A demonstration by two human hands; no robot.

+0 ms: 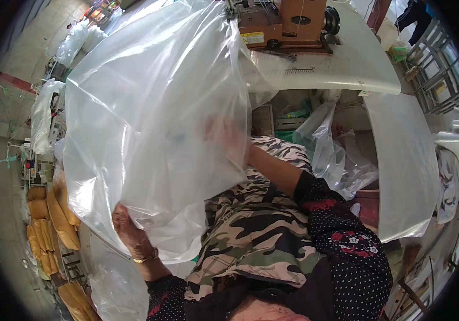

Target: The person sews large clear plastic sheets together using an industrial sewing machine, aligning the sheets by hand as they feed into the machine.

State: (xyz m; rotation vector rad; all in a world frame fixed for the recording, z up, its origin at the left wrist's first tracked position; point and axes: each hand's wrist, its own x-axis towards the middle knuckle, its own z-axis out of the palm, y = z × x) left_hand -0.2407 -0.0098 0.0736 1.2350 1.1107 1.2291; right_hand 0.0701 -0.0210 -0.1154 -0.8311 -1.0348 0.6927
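Note:
A large translucent plastic sheet (pixel 160 112) spreads over the left and middle of the view. Its top gathers at the needle end of a brown sewing machine (pixel 299 24). Low on the left, my left hand (pixel 130 230) grips the sheet's lower edge, with the fingers partly behind the plastic. My right hand (pixel 227 136) shows hazily through the sheet near its right side. Whether it lies inside a fold or simply behind the sheet I cannot tell, and its fingers are too blurred to read. A camouflage apron (pixel 256 230) covers my lap beneath the sheet.
The pale sewing table (pixel 336 72) extends right of the machine, beside a white side panel (pixel 403 160). Crumpled clear plastic (pixel 328 147) hangs below the table. Tan bundles (pixel 61 214) lie at left, a metal rack (pixel 438 64) stands at right, and a person's dark-clad leg (pixel 414 21) shows beyond.

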